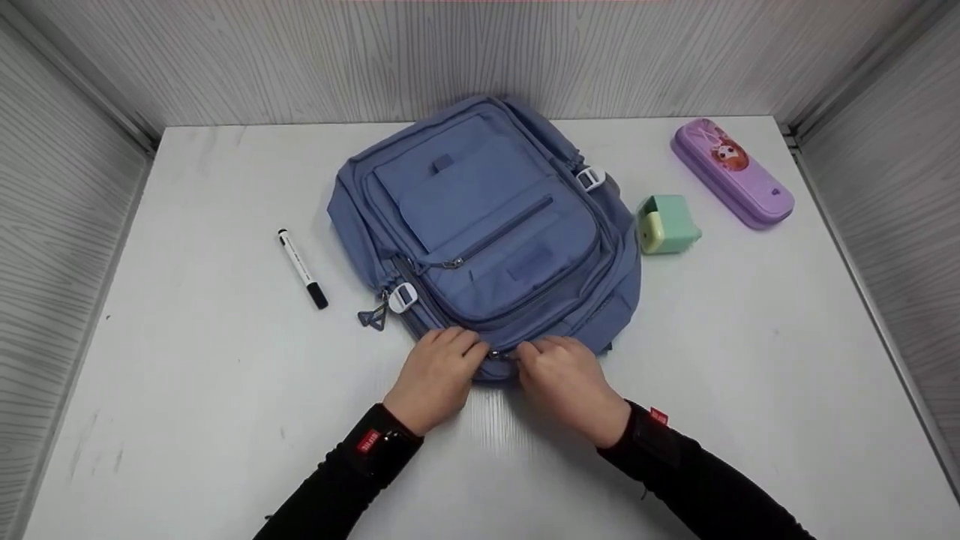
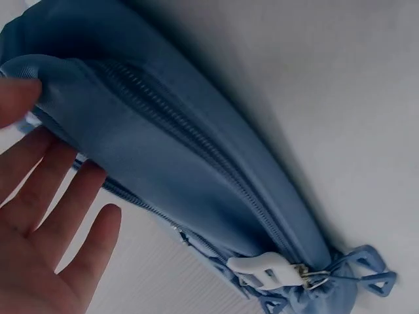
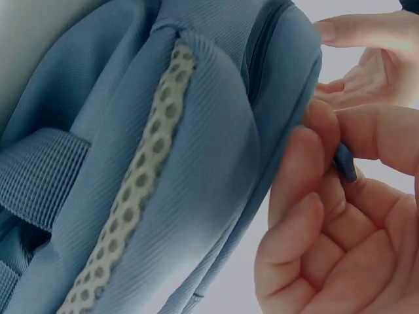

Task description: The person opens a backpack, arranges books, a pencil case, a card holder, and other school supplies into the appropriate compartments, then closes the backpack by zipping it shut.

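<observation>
A blue backpack (image 1: 480,202) lies on the table, its front panel facing up and its near end between the two hands. The left hand (image 1: 436,379) pinches the fabric at that end; in the left wrist view its thumb is on one side of the cloth and the fingers on the other. Close beside it, the right hand (image 1: 570,386) pinches a blue zipper pull (image 3: 344,162), whose tip shows between the fingers in the right wrist view. The metal zipper slider (image 1: 495,354) sits between both hands. Another zipper (image 2: 190,140) runs along the bag's side.
Left of the backpack lies a black-and-white marker (image 1: 303,268). A small mint-green and yellow object (image 1: 670,223) stands against its right side, and a purple pencil case (image 1: 733,172) lies farther right. Triangular zipper pulls (image 1: 372,318) hang at the bag's left. Wood-grain walls (image 1: 300,60) enclose the table.
</observation>
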The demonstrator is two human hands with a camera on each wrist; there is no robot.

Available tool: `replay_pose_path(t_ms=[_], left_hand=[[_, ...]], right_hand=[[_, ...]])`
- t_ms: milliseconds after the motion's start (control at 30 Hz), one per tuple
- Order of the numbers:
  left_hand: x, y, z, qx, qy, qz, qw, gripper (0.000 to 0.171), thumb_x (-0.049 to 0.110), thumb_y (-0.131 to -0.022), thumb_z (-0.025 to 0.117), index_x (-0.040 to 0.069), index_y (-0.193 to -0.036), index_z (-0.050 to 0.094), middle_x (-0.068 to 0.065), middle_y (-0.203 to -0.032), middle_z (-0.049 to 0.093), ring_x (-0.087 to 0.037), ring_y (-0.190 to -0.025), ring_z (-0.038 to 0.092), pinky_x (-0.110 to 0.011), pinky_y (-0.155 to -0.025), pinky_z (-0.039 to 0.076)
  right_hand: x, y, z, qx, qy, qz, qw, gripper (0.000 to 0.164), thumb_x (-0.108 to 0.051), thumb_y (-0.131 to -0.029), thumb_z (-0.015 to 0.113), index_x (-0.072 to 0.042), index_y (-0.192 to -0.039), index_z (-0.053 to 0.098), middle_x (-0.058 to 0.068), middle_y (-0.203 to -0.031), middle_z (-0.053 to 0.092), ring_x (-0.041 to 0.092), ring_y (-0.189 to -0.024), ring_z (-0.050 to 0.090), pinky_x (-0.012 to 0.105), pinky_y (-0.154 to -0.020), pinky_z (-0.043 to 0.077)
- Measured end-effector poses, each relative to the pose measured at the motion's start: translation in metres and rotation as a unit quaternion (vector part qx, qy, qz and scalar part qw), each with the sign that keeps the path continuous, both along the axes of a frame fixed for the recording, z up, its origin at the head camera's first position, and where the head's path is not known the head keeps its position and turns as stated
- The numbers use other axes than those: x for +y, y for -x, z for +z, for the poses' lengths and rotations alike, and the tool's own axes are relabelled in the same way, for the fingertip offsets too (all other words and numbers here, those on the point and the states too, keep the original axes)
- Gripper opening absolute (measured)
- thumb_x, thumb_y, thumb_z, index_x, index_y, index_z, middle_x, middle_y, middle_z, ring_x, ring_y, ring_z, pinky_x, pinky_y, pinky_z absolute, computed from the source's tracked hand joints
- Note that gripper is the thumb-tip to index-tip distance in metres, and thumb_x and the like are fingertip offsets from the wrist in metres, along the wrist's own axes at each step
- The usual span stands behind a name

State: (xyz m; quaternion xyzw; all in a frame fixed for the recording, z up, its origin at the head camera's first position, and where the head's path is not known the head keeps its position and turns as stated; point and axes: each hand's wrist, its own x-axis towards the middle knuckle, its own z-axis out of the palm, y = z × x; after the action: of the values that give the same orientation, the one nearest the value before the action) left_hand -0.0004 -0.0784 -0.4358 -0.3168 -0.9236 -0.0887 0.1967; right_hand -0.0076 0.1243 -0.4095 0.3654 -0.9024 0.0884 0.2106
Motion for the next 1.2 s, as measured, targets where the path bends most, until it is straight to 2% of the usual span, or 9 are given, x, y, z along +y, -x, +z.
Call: replay_pose_path(t_ms=[200,400,533,633,767,900,967,1200], left_hand=[[0.002,0.003,-0.010,0.045,-0.008,0.014,0.9989,0.012,0.005,-0.076,0.073,0.014,-0.085,0.072,0.002,-0.083,0.068,-0.017,-0.079,0.063,-0.031,-0.068,0.047],[0.002,0.004,-0.011,0.037,-0.019,0.015,0.9990,0.015,-0.002,-0.076,0.069,0.012,-0.081,0.069,0.000,-0.079,0.066,-0.019,-0.076,0.062,-0.032,-0.067,0.047],[0.002,0.004,-0.011,0.033,-0.020,0.015,0.9991,0.015,-0.002,-0.077,0.067,0.012,-0.080,0.068,-0.001,-0.079,0.066,-0.020,-0.076,0.062,-0.032,-0.068,0.047],[0.002,0.004,-0.011,0.033,-0.017,0.015,0.9992,0.014,-0.001,-0.076,0.068,0.012,-0.080,0.067,-0.001,-0.078,0.065,-0.019,-0.076,0.061,-0.032,-0.067,0.047],[0.002,0.004,-0.012,0.030,-0.015,0.017,0.9993,0.014,-0.001,-0.075,0.070,0.012,-0.081,0.068,0.000,-0.079,0.065,-0.019,-0.076,0.062,-0.032,-0.067,0.046],[0.002,0.004,-0.012,0.031,-0.015,0.017,0.9993,0.018,-0.003,-0.072,0.072,0.012,-0.082,0.069,0.001,-0.079,0.066,-0.019,-0.076,0.062,-0.032,-0.066,0.046],[0.002,0.004,-0.012,0.032,-0.016,0.016,0.9992,0.020,-0.003,-0.071,0.073,0.012,-0.082,0.069,0.000,-0.080,0.065,-0.018,-0.076,0.062,-0.032,-0.066,0.046],[0.002,0.004,-0.012,0.037,-0.012,0.015,0.9991,0.018,-0.002,-0.073,0.073,0.013,-0.081,0.068,0.001,-0.080,0.065,-0.018,-0.076,0.062,-0.031,-0.066,0.046]], right_hand=[[0.015,0.009,0.006,-0.022,0.011,-0.007,1.000,0.035,-0.001,-0.076,0.074,-0.010,-0.063,0.043,-0.001,-0.051,0.043,0.015,-0.049,0.050,0.028,-0.048,0.040],[0.042,0.020,0.019,-0.070,0.021,-0.035,0.997,0.023,0.002,-0.081,0.071,-0.006,-0.070,0.052,0.004,-0.056,0.049,0.020,-0.053,0.054,0.032,-0.052,0.044],[0.058,0.031,0.027,-0.080,0.031,-0.052,0.995,0.015,0.004,-0.082,0.068,-0.003,-0.075,0.058,0.008,-0.061,0.056,0.023,-0.057,0.059,0.036,-0.055,0.049],[0.068,0.039,0.032,-0.082,0.038,-0.072,0.993,0.016,0.005,-0.083,0.066,-0.002,-0.073,0.056,0.011,-0.060,0.055,0.026,-0.056,0.058,0.039,-0.053,0.048],[0.082,0.054,0.040,-0.100,0.044,-0.112,0.988,0.014,0.003,-0.085,0.063,-0.001,-0.074,0.056,0.013,-0.062,0.055,0.029,-0.057,0.058,0.043,-0.053,0.047],[0.094,0.072,0.045,-0.132,0.053,-0.154,0.978,0.005,0.000,-0.088,0.061,0.002,-0.084,0.064,0.018,-0.071,0.063,0.035,-0.065,0.063,0.050,-0.057,0.050],[0.097,0.082,0.048,-0.146,0.053,-0.164,0.974,0.007,-0.002,-0.090,0.059,0.002,-0.088,0.065,0.019,-0.076,0.066,0.037,-0.069,0.065,0.052,-0.060,0.051],[0.107,0.111,0.053,-0.168,0.035,-0.184,0.968,0.011,-0.003,-0.093,0.054,0.002,-0.085,0.060,0.022,-0.079,0.064,0.039,-0.074,0.064,0.055,-0.062,0.050]])
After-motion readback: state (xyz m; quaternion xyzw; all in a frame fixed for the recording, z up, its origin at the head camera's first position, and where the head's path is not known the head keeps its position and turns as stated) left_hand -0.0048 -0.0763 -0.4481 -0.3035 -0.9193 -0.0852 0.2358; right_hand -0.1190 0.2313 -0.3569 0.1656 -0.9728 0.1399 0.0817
